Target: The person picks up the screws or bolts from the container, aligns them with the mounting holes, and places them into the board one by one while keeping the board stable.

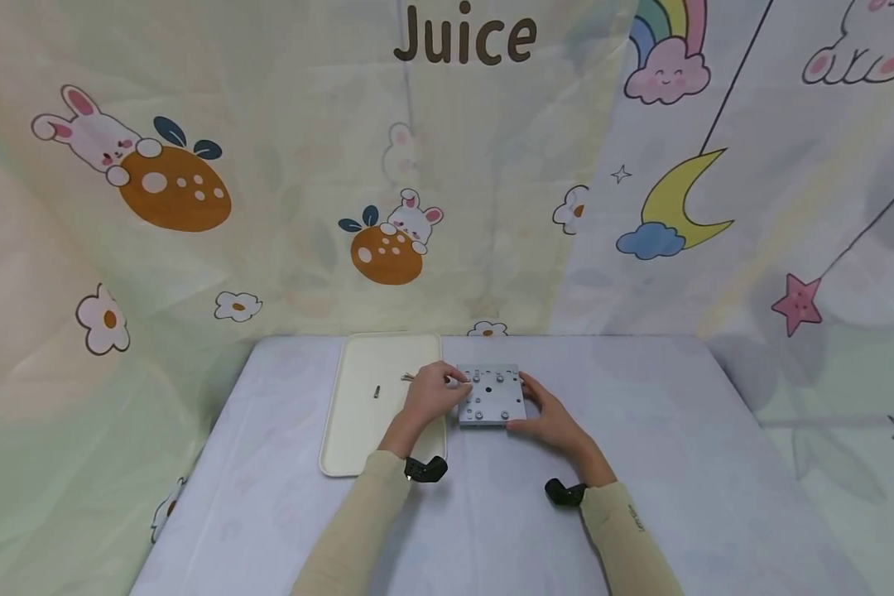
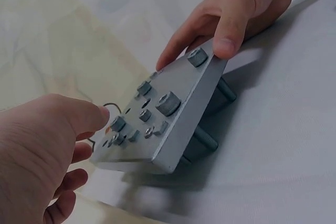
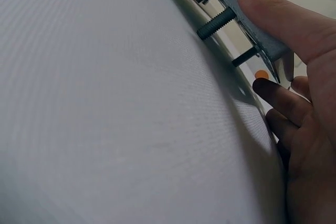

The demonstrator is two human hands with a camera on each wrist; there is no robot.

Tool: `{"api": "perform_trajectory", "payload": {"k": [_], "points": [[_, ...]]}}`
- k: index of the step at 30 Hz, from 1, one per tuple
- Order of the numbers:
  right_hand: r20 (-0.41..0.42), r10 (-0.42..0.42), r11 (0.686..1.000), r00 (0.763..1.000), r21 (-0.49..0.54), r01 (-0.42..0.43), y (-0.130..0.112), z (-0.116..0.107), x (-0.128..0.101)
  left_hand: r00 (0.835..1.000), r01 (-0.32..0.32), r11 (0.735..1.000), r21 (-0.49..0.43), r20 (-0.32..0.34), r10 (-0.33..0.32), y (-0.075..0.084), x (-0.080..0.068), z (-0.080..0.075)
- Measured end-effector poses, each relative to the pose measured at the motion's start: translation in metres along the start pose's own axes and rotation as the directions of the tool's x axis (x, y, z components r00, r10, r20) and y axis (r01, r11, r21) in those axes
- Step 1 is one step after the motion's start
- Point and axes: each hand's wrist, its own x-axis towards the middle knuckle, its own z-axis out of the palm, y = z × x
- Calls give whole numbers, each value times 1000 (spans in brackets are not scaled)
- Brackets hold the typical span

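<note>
A silver-grey metal plate [image 1: 497, 402] stands on the white table, carrying several socket-head bolts and small screws. Threaded bolt shanks [image 3: 215, 24] stick out below it in the right wrist view. My right hand [image 1: 554, 424] grips the plate's right side, with the thumb [image 2: 227, 38] on the near edge and fingers at the far side. At the left edge, my left hand [image 1: 430, 396] has its thumb and forefinger at a small screw [image 2: 118, 124], apparently pinching it; the fingertip contact is partly hidden. Its other fingers curl beneath.
A cream tray [image 1: 350, 434] lies to the left, partly under my left forearm. In it are a small screw [image 1: 377, 391] and a few more screws [image 1: 407, 377] beside my left hand. A patterned cloth [image 1: 305, 207] hangs behind the table.
</note>
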Motion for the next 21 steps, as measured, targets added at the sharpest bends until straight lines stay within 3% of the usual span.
{"api": "perform_trajectory", "payload": {"k": [6,11,17,21], "points": [[5,2,1000,1000,5,-2,-4,-2,-2,999,-9,1000,-8,-45,9,-12,-8,-4],[5,28,1000,1000,-4,-28,-6,0,-3,997,-1,1000,16,-73,2,-34,-18,-12],[9,23,1000,1000,-12,-23,-7,0,-3,990,13,1000,7,-138,-11,-62,-31,-31],[6,12,1000,1000,-5,-12,-9,0,-3,983,55,998,20,-176,-51,-79,-38,-46]]}}
